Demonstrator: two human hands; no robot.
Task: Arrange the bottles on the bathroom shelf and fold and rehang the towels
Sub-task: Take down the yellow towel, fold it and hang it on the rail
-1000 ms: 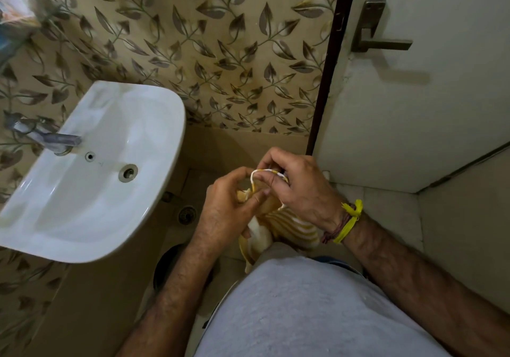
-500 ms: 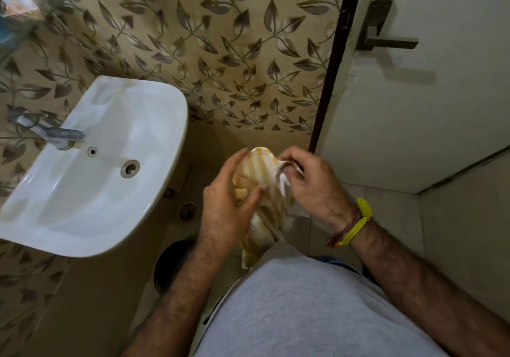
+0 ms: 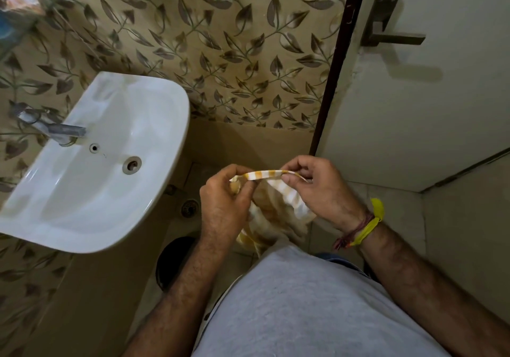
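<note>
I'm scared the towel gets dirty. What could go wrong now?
Both the left hand and the right hand pinch only the top edge of the striped towel. If a pinch slips, the loose bunched part hanging below could fall to the floor near the floor drain. It may also fold crooked, since most of it hangs crumpled. The sink rim is close to the left elbow, so a bump seems possible.

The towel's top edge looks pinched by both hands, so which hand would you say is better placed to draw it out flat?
Probably the right hand: it pinches the towel near its free end, with open space beside it.
</note>
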